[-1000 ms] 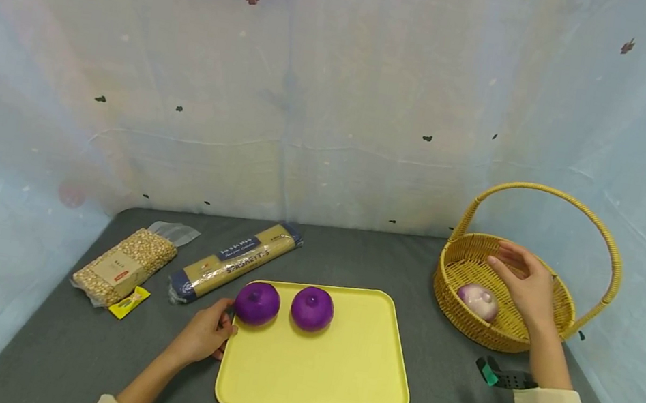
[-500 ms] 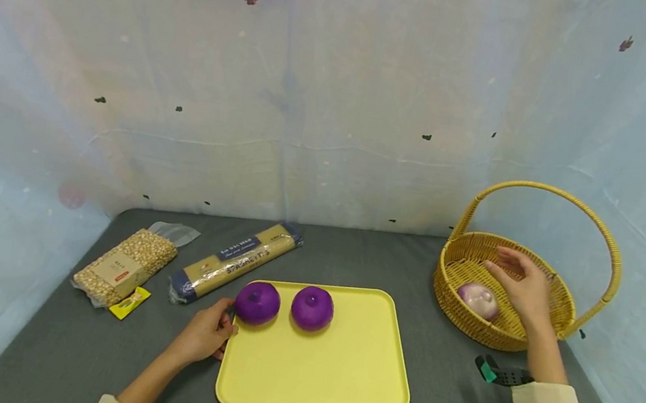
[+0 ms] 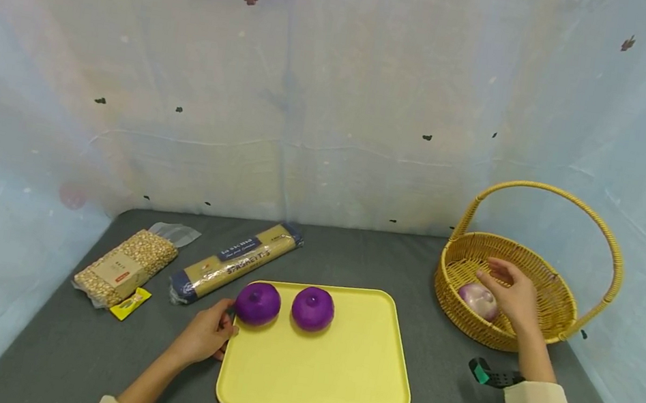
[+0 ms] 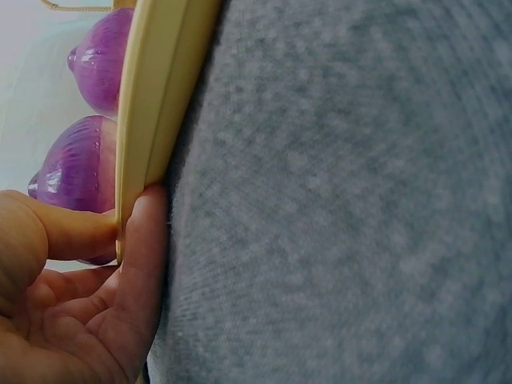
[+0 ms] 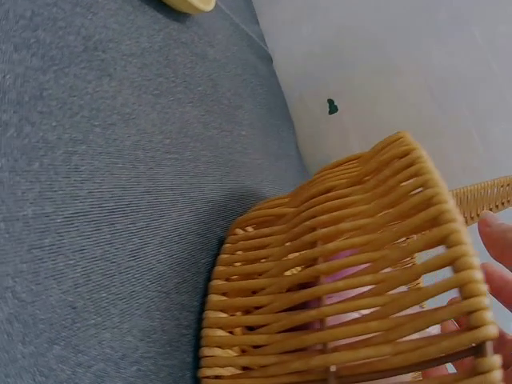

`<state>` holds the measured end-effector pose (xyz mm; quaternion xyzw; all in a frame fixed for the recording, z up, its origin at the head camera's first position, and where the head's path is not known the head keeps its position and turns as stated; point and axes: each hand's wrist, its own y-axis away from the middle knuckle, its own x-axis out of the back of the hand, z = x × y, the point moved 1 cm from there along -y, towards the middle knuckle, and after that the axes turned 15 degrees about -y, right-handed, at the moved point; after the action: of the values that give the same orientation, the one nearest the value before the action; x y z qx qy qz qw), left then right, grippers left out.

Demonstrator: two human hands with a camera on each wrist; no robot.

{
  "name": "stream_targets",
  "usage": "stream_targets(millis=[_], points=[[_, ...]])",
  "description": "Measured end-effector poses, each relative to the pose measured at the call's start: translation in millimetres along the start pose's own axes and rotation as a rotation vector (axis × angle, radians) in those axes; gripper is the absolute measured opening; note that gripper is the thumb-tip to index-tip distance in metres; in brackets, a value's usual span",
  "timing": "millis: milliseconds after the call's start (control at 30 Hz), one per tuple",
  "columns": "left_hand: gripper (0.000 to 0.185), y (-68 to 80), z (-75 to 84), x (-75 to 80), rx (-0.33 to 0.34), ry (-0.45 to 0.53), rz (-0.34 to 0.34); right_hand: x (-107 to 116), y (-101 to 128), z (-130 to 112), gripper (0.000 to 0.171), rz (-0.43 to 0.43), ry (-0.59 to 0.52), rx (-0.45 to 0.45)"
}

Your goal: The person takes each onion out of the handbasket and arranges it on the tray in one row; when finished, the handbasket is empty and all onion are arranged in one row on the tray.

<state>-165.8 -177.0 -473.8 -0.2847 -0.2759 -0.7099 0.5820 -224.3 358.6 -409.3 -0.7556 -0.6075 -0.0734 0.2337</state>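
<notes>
My left hand (image 3: 206, 333) pinches the left rim of a yellow tray (image 3: 316, 380); in the left wrist view the thumb (image 4: 76, 232) lies over the rim and fingers are beneath it. Two purple onions (image 3: 258, 303) (image 3: 313, 309) sit side by side at the tray's far left. Over the wicker basket (image 3: 463, 324) my right hand (image 3: 513, 296) hovers with relaxed, slightly bent fingers, holding nothing. A purple-and-white onion (image 3: 473, 298) lies inside, just below and left of that hand. The right wrist view shows this onion only through gaps in the weave.
A spaghetti packet (image 3: 236, 262) lies behind the tray on the left. Farther left are a bag of pale beans or kernels (image 3: 128, 264) and a small yellow packet (image 3: 130, 304). The basket's tall handle (image 3: 548, 188) arches above it. A pale curtain (image 3: 336, 107) hangs behind the grey table.
My right hand has moved slightly left and down, closer to the onion in the basket. The left hand and the tray have stayed in place.
</notes>
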Motion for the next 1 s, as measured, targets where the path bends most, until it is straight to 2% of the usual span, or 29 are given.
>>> stream_targets(millis=[267, 433, 1000], points=[[0.044, -1.3, 0.2, 0.0, -0.014, -0.001, 0.001, 0.6, 0.2, 10.4, 0.062, -0.024, -0.003, -0.064], [0.044, -1.6, 0.1, 0.8, -0.016, -0.007, -0.002, 0.2, -0.4, 13.6, 0.063, -0.041, -0.012, -0.070], [0.044, 0.5, 0.3, 0.3, -0.014, -0.011, 0.002, -0.1, 2.9, 11.0, 0.061, -0.155, -0.011, -0.133]])
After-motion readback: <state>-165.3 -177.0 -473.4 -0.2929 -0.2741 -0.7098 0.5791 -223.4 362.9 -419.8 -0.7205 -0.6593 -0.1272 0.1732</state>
